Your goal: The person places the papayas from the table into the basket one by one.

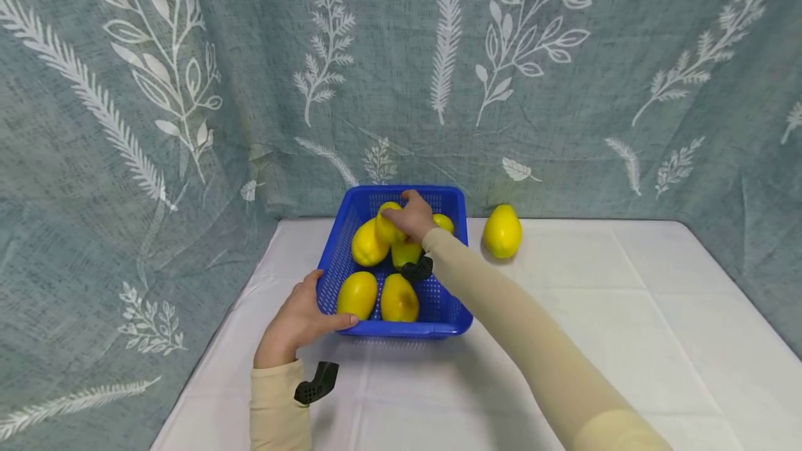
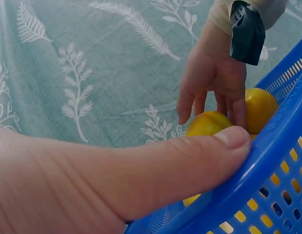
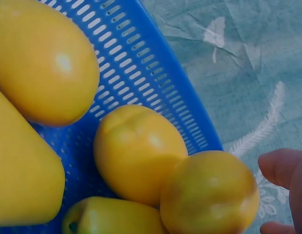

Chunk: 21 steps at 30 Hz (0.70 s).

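Note:
A blue plastic basket [image 1: 460,326] with slotted walls holds several oval yellow fruits. My left hand [image 1: 303,319] grips its near left corner, thumb [image 2: 190,156] along the front rim and fingers at the left side. Over the back of the basket, my right hand [image 1: 416,218] reaches down with fingers spread about an upper yellow fruit [image 1: 388,230]. In the right wrist view a gap shows between its fingertips [image 3: 275,168] and that fruit [image 3: 209,192], which leans on its neighbours. Two more fruits, one a mango-shaped yellow fruit [image 1: 399,299] with a brown patch, lie at the front.
Another yellow fruit [image 1: 502,232] lies on the white tablecloth [image 1: 601,312], right of the basket. A grey-green curtain [image 1: 388,89] with white leaf prints hangs directly behind the table and along its sides. Black wrist devices [image 1: 316,383] sit at both wrists.

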Tool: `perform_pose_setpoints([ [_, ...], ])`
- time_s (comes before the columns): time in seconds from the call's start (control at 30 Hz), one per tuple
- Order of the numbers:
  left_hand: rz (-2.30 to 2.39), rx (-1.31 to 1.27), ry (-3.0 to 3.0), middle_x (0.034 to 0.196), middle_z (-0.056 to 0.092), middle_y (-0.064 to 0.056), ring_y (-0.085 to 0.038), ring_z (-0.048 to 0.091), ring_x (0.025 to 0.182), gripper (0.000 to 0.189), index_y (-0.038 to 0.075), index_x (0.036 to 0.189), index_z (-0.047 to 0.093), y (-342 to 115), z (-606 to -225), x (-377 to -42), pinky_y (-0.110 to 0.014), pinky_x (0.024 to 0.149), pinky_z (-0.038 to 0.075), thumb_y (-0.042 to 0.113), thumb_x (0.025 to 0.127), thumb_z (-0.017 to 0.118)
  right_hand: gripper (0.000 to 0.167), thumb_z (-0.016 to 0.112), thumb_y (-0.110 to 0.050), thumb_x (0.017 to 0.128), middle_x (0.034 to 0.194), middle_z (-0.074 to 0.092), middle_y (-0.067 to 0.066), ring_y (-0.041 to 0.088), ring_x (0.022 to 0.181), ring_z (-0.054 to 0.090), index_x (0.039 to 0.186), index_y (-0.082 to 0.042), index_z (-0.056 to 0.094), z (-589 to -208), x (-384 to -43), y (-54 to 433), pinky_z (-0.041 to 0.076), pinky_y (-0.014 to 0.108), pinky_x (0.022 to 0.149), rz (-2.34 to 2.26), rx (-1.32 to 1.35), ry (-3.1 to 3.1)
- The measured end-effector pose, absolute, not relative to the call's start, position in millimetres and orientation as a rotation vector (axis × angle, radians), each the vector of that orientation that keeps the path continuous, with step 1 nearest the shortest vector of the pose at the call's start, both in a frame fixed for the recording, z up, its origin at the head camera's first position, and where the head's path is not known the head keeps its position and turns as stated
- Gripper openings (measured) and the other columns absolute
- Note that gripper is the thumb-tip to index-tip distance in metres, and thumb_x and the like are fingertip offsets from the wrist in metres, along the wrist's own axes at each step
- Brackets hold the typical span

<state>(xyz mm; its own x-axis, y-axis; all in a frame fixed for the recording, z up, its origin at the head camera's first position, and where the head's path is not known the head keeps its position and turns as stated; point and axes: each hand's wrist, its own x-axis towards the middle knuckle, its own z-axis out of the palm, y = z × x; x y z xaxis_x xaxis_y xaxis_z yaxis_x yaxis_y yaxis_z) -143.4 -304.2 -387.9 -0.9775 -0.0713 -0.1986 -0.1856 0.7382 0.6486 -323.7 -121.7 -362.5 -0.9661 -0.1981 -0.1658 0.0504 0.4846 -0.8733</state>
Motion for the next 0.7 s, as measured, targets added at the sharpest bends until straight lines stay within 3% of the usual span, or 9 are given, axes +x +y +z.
perform_pose_setpoints([
  [0.2, 1.057, -0.203, 2.780, 0.156, 0.029, -0.039, -0.052, 0.041, 0.138, 0.113, -0.007, 0.159, 0.012, -303.2, -388.0, -144.4, -0.067, 0.117, 0.033, 0.038, 0.082, 0.083, 0.069, 0.065, -0.032, 0.099, 0.157, 0.044, 0.016, 0.034, 0.130, 0.056, 0.157, -0.013, 0.034, -359.0, -326.0, -114.9, 0.061, 0.047, 0.090, -1.480, -0.131, 2.499],
  [0.33, 1.045, -0.190, 2.779, 0.156, 0.028, -0.039, -0.052, 0.040, 0.138, 0.114, -0.007, 0.159, 0.012, -303.4, -387.3, -144.6, -0.067, 0.117, 0.033, 0.039, 0.083, 0.083, 0.071, 0.067, -0.033, 0.098, 0.156, 0.044, 0.015, 0.026, 0.099, 0.058, 0.158, -0.015, 0.033, -353.6, -324.6, -107.0, 0.058, 0.039, 0.079, -1.493, -0.145, 2.492],
  [0.43, 1.037, -0.187, 2.776, 0.157, 0.027, -0.039, -0.052, 0.040, 0.138, 0.115, -0.007, 0.159, 0.011, -304.8, -387.9, -145.3, -0.067, 0.117, 0.033, 0.041, 0.082, 0.083, 0.075, 0.072, -0.032, 0.095, 0.155, 0.046, 0.015, 0.024, 0.092, 0.055, 0.158, -0.016, 0.034, -352.9, -322.0, -104.0, 0.057, 0.039, 0.079, -1.469, -0.186, 2.491],
  [0.6, 1.058, -0.185, 2.767, 0.157, 0.027, -0.039, -0.053, 0.040, 0.138, 0.116, -0.008, 0.159, 0.010, -306.4, -390.2, -145.5, -0.067, 0.117, 0.033, 0.040, 0.082, 0.083, 0.079, 0.076, -0.029, 0.092, 0.156, 0.045, 0.015, 0.031, 0.121, 0.059, 0.158, -0.017, 0.033, -355.3, -315.2, -108.9, 0.060, 0.043, 0.090, -1.347, -0.241, 2.516],
  [0.7, 1.058, -0.194, 2.766, 0.157, 0.027, -0.039, -0.053, 0.040, 0.138, 0.115, -0.007, 0.159, 0.010, -307.5, -389.3, -144.6, -0.067, 0.117, 0.032, 0.040, 0.083, 0.082, 0.077, 0.074, -0.029, 0.094, 0.156, 0.045, 0.015, 0.033, 0.125, 0.058, 0.158, -0.016, 0.034, -353.7, -313.0, -112.1, 0.059, 0.045, 0.092, -1.344, -0.249, 2.532],
])
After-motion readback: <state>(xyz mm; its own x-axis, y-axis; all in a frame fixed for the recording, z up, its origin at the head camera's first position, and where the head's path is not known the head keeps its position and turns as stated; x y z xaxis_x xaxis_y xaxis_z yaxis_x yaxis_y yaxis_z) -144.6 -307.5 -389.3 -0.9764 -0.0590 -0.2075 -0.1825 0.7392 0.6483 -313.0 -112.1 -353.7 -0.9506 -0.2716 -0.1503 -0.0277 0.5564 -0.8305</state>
